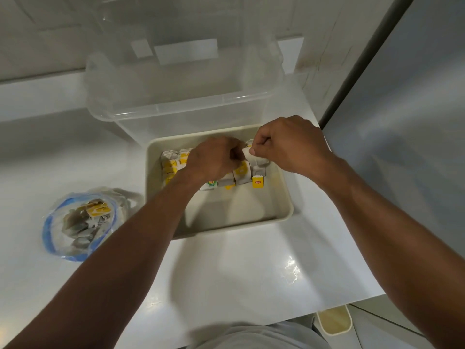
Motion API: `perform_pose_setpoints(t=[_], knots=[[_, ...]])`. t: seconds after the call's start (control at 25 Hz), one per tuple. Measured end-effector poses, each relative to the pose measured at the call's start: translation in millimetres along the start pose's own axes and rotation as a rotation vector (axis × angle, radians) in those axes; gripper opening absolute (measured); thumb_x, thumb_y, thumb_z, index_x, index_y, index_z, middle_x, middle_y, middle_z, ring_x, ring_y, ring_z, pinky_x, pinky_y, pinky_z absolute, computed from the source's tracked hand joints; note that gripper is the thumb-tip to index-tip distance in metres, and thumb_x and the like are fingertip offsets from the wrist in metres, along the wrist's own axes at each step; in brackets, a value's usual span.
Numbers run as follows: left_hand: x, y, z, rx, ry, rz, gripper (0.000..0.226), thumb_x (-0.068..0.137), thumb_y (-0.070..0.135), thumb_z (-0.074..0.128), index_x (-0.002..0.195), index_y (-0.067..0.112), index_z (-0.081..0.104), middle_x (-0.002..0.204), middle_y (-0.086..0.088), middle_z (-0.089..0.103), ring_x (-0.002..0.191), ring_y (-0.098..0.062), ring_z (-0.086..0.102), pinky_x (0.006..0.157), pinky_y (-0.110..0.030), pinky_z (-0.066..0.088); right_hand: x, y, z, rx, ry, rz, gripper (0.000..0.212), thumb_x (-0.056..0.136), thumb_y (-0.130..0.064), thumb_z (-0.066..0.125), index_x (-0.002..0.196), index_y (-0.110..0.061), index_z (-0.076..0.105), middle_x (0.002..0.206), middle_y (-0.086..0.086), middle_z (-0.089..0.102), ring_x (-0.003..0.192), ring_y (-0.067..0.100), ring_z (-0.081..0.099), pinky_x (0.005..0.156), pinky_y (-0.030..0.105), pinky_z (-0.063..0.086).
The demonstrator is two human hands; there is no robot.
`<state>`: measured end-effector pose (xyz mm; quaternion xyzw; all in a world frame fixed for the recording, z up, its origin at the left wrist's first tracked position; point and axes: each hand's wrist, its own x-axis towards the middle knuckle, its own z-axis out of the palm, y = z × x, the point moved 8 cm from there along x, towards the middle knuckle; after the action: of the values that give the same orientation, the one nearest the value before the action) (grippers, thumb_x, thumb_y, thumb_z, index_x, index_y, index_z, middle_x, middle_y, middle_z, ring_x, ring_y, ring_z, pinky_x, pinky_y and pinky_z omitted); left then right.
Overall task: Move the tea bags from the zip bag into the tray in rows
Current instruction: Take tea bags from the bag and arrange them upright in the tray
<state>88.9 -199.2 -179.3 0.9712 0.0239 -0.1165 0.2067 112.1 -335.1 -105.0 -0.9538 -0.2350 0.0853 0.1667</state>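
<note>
Tea bag [247, 154] pinched by left hand [214, 158] and right hand [289, 144] above the far row [172, 162] in the tray [286, 215]; best lowered flush against its neighbours; others lie in the zip bag [75, 227]

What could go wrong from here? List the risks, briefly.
1. The left hand lies over the row of tea bags in the tray; pulling it back may knock them crooked.
2. The yellow tag sticks out from the row; it could snag and drag its bag.
3. The right hand only pinches its tea bag; it might slip.
</note>
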Motion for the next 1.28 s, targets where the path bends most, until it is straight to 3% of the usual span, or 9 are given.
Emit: perform_pose_setpoints(t=[0.12, 0.32, 0.48, 0.68, 0.84, 1.0, 1.08, 1.2, 1.28], knots=[[-3, -5, 0, 0.063, 0.024, -0.020, 0.010, 0.083, 0.033, 0.064, 0.092, 0.035, 0.068, 0.094, 0.010, 0.069, 0.094, -0.022, 0.065, 0.068, -0.027, 0.041, 2, 0, 2, -0.042, 0.002, -0.008, 0.017, 0.085, -0.048, 0.067, 0.082, -0.032, 0.073, 0.083, -0.014, 0.066, 0.081, 0.015, 0.060, 0.062, 0.025, 0.034], [-14, 3, -11, 0.112, 0.165, 0.007, 0.015, 0.088, 0.037, 0.061, 0.101, 0.034, 0.066, 0.099, 0.008, 0.070, 0.096, -0.022, 0.064, 0.067, -0.027, 0.035, 3, 2, 9, -0.066, -0.001, -0.001, 0.020, 0.085, -0.049, 0.068, 0.081, -0.030, 0.073, 0.086, -0.010, 0.062, 0.083, 0.017, 0.058, 0.065, 0.026, 0.035], [-19, 8, -24, -0.083, 0.112, 0.104, 0.030, 0.076, 0.034, 0.072, 0.106, 0.036, 0.067, 0.094, 0.020, 0.066, 0.097, -0.013, 0.064, 0.077, -0.032, 0.050, 1, 3, 7, -0.055, 0.000, -0.002, 0.018, 0.085, -0.051, 0.068, 0.083, -0.033, 0.074, 0.085, -0.010, 0.051, 0.083, 0.015, 0.052, 0.067, 0.028, 0.034], [-19, 16, -26, -0.298, 0.086, 0.150, 0.026, 0.067, 0.057, 0.071, 0.088, 0.043, 0.071, 0.089, 0.021, 0.072, 0.089, -0.005, 0.067, 0.082, -0.038, 0.055, -2, 3, 7, -0.084, -0.026, 0.000, 0.019, 0.086, -0.052, 0.066, 0.090, -0.035, 0.074, 0.090, -0.010, 0.047, 0.088, 0.017, 0.054, 0.067, 0.030, 0.034], [-12, 20, -19, -0.290, 0.070, 0.135, 0.009, 0.078, 0.040, 0.079, 0.074, 0.038, 0.071, 0.070, 0.017, 0.067, 0.072, -0.005, 0.062, 0.076, -0.036, 0.055, -4, 6, 3, -0.089, -0.017, 0.020, 0.020, 0.088, -0.051, 0.064, 0.093, -0.035, 0.075, 0.090, -0.010, 0.053, 0.091, 0.019, 0.058, 0.066, 0.029, 0.034], [-10, 28, -4, -0.327, -0.053, 0.163, 0.004, 0.080, 0.029, 0.080, 0.079, 0.031, 0.077, 0.064, 0.019, 0.063, 0.063, 0.003, 0.057, 0.072, -0.024, 0.048, -6, 10, -4, 0.003, 0.024, 0.012, 0.016, 0.088, -0.048, 0.064, 0.095, -0.037, 0.072, 0.093, -0.014, 0.061, 0.095, 0.015, 0.060, 0.070, 0.030, 0.041], [-8, 29, 0, -0.335, -0.089, 0.162, 0.002, 0.081, 0.027, 0.079, 0.083, 0.027, 0.078, 0.067, 0.018, 0.065, 0.067, 0.002, 0.059, 0.073, -0.022, 0.047, -7, 13, -6, 0.023, 0.042, 0.017, 0.018, 0.087, -0.050, 0.064, 0.095, -0.036, 0.072, 0.092, -0.013, 0.062, 0.094, 0.014, 0.060, 0.071, 0.030, 0.043], [0, 25, 6, -0.224, -0.075, 0.137, 0.008, 0.082, 0.030, 0.076, 0.088, 0.028, 0.078, 0.079, 0.016, 0.068, 0.083, -0.007, 0.066, 0.080, -0.030, 0.054, -7, 15, -7, 0.034, 0.053, 0.024, 0.019, 0.087, -0.051, 0.064, 0.093, -0.035, 0.072, 0.091, -0.014, 0.059, 0.093, 0.012, 0.058, 0.071, 0.030, 0.044], [5, 20, 9, -0.079, -0.029, 0.077, 0.013, 0.083, 0.036, 0.071, 0.093, 0.033, 0.077, 0.090, 0.014, 0.070, 0.088, -0.011, 0.065, 0.075, -0.032, 0.054, -8, 15, -7, 0.049, 0.057, 0.021, 0.019, 0.087, -0.051, 0.064, 0.092, -0.035, 0.071, 0.091, -0.013, 0.060, 0.093, 0.012, 0.059, 0.071, 0.030, 0.045]])
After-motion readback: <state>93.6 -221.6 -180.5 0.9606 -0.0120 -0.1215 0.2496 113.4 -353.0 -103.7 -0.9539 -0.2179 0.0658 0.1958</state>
